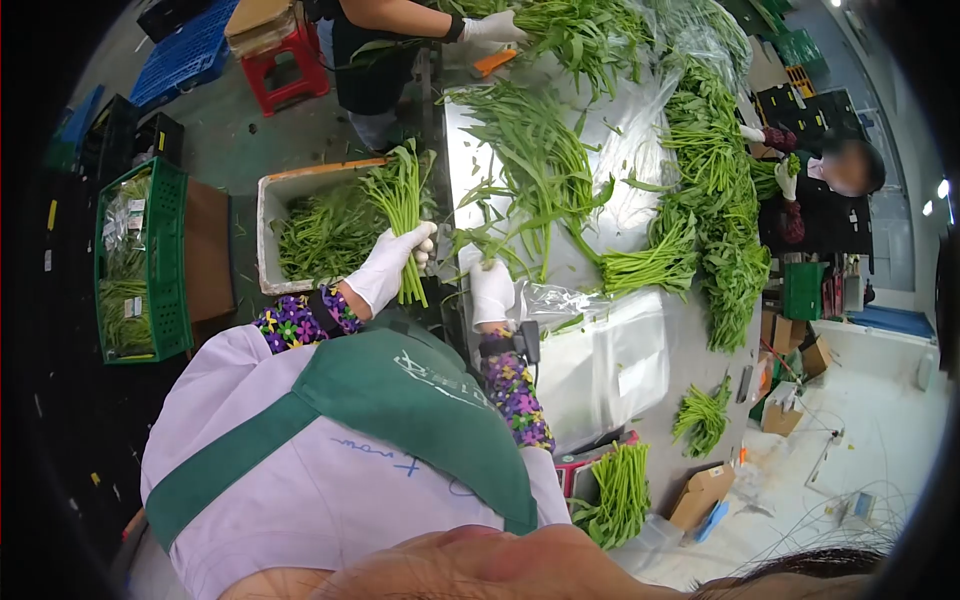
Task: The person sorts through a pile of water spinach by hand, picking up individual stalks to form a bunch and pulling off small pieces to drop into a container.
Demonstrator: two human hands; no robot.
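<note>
My left hand (395, 265), in a white glove, is closed around a bunch of water spinach (398, 205), with leaves pointing up and cut stems showing below the fist. It is held between a white foam box (267, 235) and the metal table. My right hand (491, 292), also gloved, rests at the table's near edge. Its fingers are curled in on a leafy water spinach sprig (484, 242) at the fingertips. Loose water spinach stalks (540, 165) lie just beyond it, and a stack of clear plastic bags (610, 350) lies beside it.
A long heap of water spinach (715, 200) lines the table's far side. Bunches (620, 490) lie nearer me. A co-worker's gloved hand (493, 28) handles greens at the top; another person (820, 200) stands across. A green crate (170, 260) and a red stool (285, 70) stand left.
</note>
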